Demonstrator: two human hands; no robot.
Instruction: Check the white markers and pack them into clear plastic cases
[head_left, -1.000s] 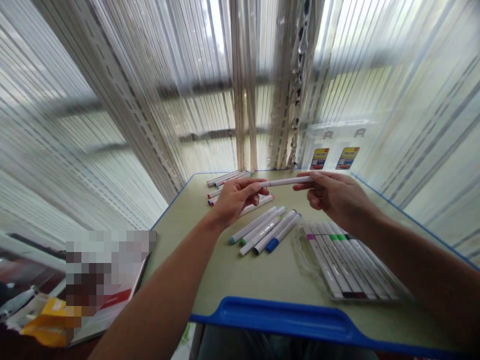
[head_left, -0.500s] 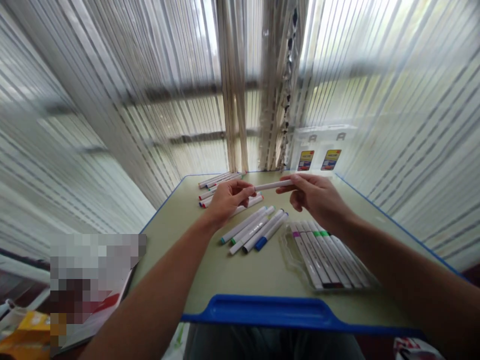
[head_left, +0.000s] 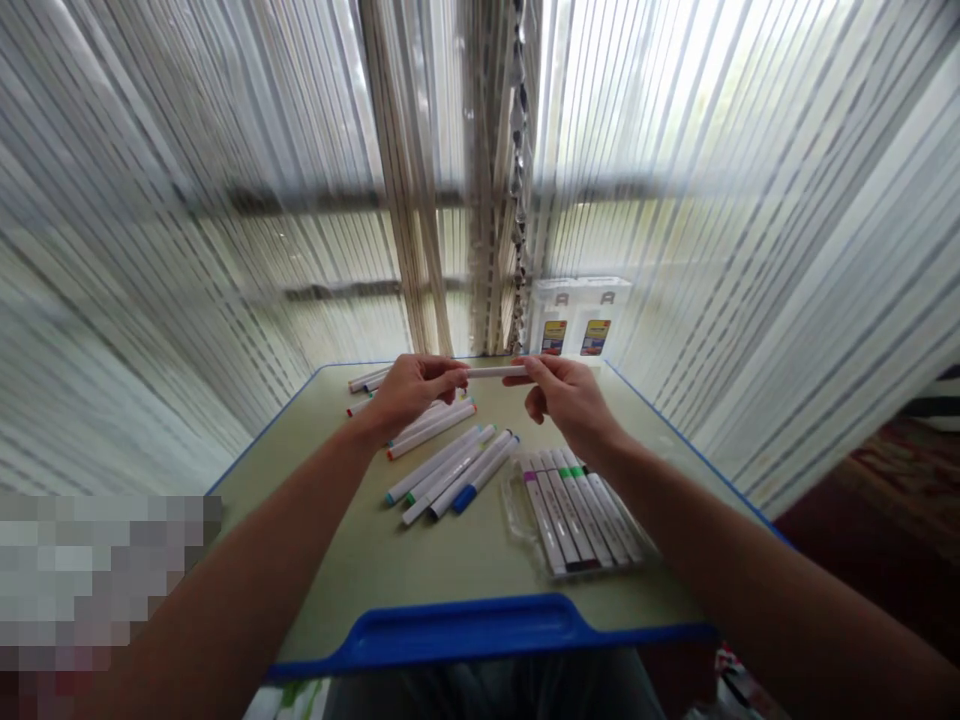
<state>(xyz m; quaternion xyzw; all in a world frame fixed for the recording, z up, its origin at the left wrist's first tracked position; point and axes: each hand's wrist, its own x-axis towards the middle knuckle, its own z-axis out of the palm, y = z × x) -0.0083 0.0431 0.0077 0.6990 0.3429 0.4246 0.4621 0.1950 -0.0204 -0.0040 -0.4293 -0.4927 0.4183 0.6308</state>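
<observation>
Held marker: ends hidden by left hand and right hand.
Far-left markers: partly behind the left hand.
Case: right side partly behind the right forearm.
Far box: label print too small to read.
Near-left object: blurred into blocks, cut off at left.

Not a word or number is readable from here. The two yellow-and-blue labels on the clear case, toward two o'clock, are too small; so is the print on the markers at five o'clock.
</observation>
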